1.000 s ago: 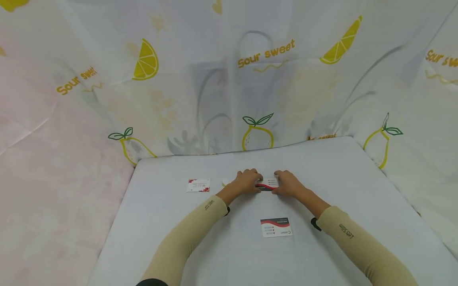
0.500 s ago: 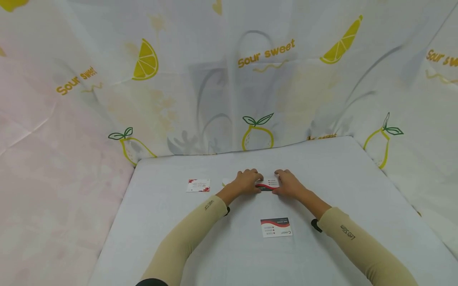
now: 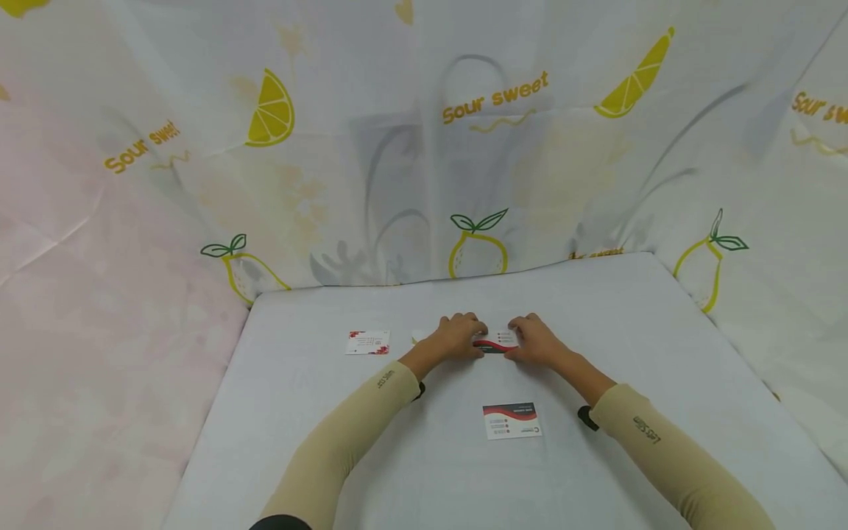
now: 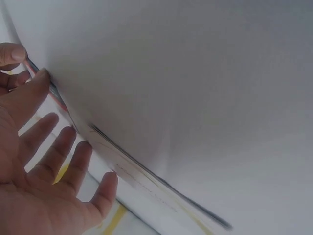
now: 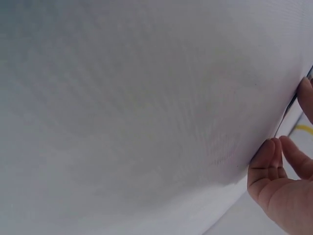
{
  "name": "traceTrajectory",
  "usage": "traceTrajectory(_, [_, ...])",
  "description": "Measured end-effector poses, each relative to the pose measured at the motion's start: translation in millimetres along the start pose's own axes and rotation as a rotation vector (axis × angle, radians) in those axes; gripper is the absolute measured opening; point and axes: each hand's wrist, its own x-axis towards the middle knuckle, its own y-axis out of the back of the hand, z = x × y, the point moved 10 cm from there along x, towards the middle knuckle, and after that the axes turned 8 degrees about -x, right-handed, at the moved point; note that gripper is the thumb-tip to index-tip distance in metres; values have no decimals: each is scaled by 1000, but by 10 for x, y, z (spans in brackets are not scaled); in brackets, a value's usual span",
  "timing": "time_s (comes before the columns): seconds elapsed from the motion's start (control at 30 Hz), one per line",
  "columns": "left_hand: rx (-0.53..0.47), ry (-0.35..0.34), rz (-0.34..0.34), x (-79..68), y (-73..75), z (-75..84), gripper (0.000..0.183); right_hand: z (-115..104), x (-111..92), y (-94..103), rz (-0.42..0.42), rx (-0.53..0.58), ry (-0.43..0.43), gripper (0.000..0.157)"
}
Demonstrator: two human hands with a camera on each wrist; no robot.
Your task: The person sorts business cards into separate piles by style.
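At the back middle of the table, a business card with white, red and dark bands lies between the two hands in the head view. My left hand holds its left end, thumb at the near edge and forefinger at the far edge. The right hand holds the opposite end the same way. In the left wrist view the left thumb is on the card's dark edge, the other fingers spread apart. Low on the right of the right wrist view, the right hand has its fingertips at the card's edge.
A similar red-and-black card lies nearer the front. To the left lies a white card with red flowers. Another card with a yellow line lies beside the left hand, mostly hidden in the head view. Lemon-print cloth rises behind the white table.
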Motion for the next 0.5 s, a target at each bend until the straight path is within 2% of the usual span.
traceTrajectory(0.13, [-32, -39, 46, -26, 77, 4, 49, 10, -8, 14, -11, 35, 12, 65])
traceTrajectory(0.27, [-98, -112, 103, -117, 191, 80, 46, 35, -51, 37, -32, 67, 4, 68])
traceTrajectory(0.37, [-171, -150, 102, -243, 225, 144, 46, 50, -116, 46, -45, 70, -1, 67])
traceTrajectory(0.5, [-248, -167, 58, -429, 178, 205, 46, 43, -239, 58, -49, 74, 21, 64])
